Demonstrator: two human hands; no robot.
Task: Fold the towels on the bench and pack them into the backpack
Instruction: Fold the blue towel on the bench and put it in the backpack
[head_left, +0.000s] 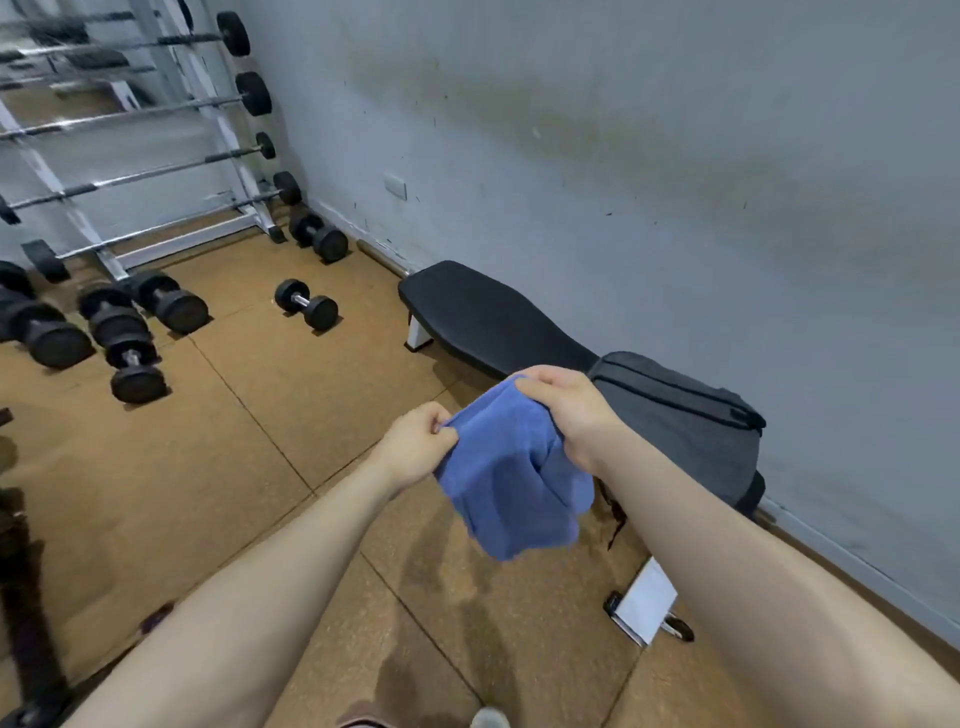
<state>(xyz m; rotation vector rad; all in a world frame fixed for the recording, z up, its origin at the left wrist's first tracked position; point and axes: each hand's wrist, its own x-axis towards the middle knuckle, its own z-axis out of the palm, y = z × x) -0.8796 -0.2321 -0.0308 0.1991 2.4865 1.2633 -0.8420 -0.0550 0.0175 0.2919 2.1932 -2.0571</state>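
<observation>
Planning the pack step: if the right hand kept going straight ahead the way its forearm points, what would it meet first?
Probably the bench. The right hand, gripping the blue towel, points up-left in the picture toward the bare black pad; the backpack lies to its right. Depth from one view is uncertain.

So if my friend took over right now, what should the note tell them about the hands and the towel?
Left hand: pinching one edge of the blue towel.
Right hand: gripping the towel's other edge.
Towel: held up in the air in front of the bench, hanging bunched between both hands.
Backpack: sitting on the near end of the bench by the wall; can't tell if it's open.
Done: towel picked up.
Left: finish folding it and pack it into the backpack. No other towels in view.
</observation>
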